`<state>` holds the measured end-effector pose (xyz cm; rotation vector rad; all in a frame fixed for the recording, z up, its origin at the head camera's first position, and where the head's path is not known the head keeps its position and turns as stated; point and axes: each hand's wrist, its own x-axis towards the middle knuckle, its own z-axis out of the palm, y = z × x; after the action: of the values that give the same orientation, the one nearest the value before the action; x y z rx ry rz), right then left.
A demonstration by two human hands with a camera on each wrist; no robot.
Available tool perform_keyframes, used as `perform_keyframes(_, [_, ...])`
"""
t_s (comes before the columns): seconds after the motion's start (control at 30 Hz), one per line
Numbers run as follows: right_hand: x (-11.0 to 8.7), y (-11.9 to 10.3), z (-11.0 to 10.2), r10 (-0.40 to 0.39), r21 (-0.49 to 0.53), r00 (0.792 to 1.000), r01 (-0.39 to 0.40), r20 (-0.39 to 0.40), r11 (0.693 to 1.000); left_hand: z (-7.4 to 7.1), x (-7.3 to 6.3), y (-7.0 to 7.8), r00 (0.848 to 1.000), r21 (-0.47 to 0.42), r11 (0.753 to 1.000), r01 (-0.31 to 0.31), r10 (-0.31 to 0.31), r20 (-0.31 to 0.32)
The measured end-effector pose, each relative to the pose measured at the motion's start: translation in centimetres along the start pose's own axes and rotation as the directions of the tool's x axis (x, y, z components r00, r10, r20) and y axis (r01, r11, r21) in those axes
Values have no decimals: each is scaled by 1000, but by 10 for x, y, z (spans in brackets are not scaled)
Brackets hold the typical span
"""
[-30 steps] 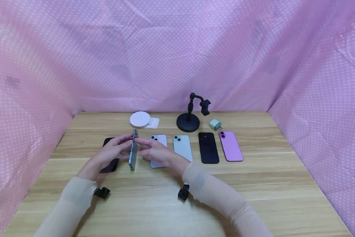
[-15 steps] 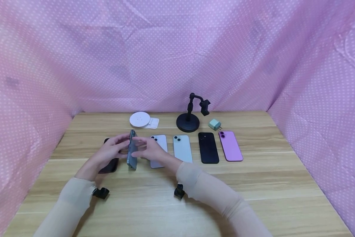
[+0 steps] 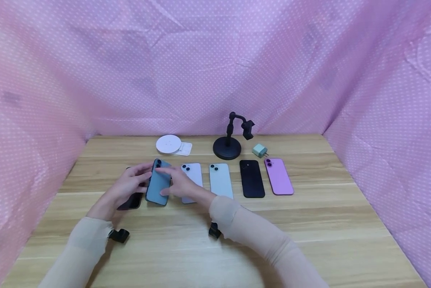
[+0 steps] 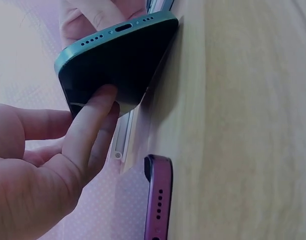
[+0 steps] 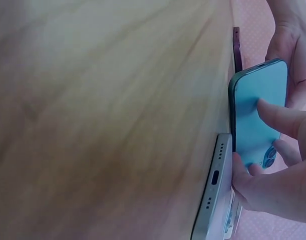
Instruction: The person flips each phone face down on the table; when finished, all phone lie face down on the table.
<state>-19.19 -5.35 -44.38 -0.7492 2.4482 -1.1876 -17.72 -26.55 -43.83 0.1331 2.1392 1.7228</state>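
A teal smartphone (image 3: 159, 185) stands tilted between my hands, its back with the camera lenses facing up and right. In the left wrist view its dark screen (image 4: 117, 65) faces left, and the right long edge is low at the table. My left hand (image 3: 127, 185) presses fairly straight fingers against the screen side and raised edge. My right hand (image 3: 181, 184) touches the back, one fingertip mid-phone (image 5: 265, 107) and another by the lenses; its lower fingers are at the bottom edge. A dark phone with a purple frame (image 4: 160, 200) lies under my left hand, partly hidden.
To the right lie a lilac phone (image 3: 195, 174), a pale mint phone (image 3: 220, 182), a black phone (image 3: 252, 179) and a pink phone (image 3: 279, 177). Behind are a white round charging pad (image 3: 168, 144), a black phone stand (image 3: 227, 149) and a green plug adapter (image 3: 260, 150).
The teal phone has turned from upright on edge to leaning left, showing its back. My right hand has moved slightly left with it, and the left hand has shifted a little left.
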Motion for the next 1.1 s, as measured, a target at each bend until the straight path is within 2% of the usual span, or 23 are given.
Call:
perform_keyframes(0.1, [0, -1, 1, 40, -35, 999, -40, -3, 999, -2, 0, -1, 1000, 15, 1000, 8, -8, -1])
perform_keyframes(0.43, [1, -4, 3, 64, -122, 998, -64, -3, 991, -8, 1, -8, 1000, 80, 997, 6, -5, -14])
perform_keyframes(0.57, [2, -4, 2, 54, -171, 999, -52, 8, 984, -9, 1, -8, 1000, 99, 995, -1, 2, -16])
perform_keyframes(0.77, [6, -2, 3, 12, -289, 999, 2, 45, 957, -9, 0, -6, 1000, 159, 987, 28, -26, -18])
perform_keyframes(1.1, [9, -1, 3, 26, -343, 997, 1, 72, 939, -6, 2, -4, 999, 242, 969, 43, -43, -6])
